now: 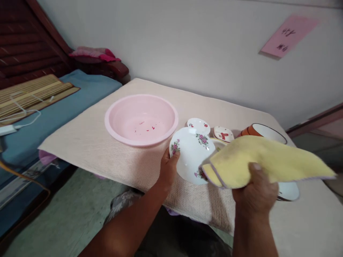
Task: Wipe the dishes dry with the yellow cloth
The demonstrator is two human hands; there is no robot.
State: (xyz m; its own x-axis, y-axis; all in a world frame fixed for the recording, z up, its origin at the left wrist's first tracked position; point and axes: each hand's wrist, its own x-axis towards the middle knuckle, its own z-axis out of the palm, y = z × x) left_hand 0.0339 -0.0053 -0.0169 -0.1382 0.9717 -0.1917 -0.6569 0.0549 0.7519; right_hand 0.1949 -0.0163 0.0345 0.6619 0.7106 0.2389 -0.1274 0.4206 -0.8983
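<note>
Head view, looking forward and down over a low table covered by a beige textured mat. At far left, a bamboo sleeping mat lies on blue bedding, with a white cable across the mat's near corner and a crumpled pink cloth beyond. On the beige mat stands a pink plastic basin with small red flecks inside. Just right of the basin, the left hand is curled around the lower rim of a white porcelain bowl printed with pink roses, fingers partly closed behind it and thumb on its edge, holding it steeply tilted above the mat. Behind the bowl lie two small white dishes with red motifs and, and an orange-and-white bowl sits further right. The right hand is closed around a folded yellow cloth, which hangs out to the right, its folded end overlapping the right side of the bowl in view; whether they touch cannot be told. A white dish shows below the cloth. A pink paper note is fixed to the wall at upper right.
</note>
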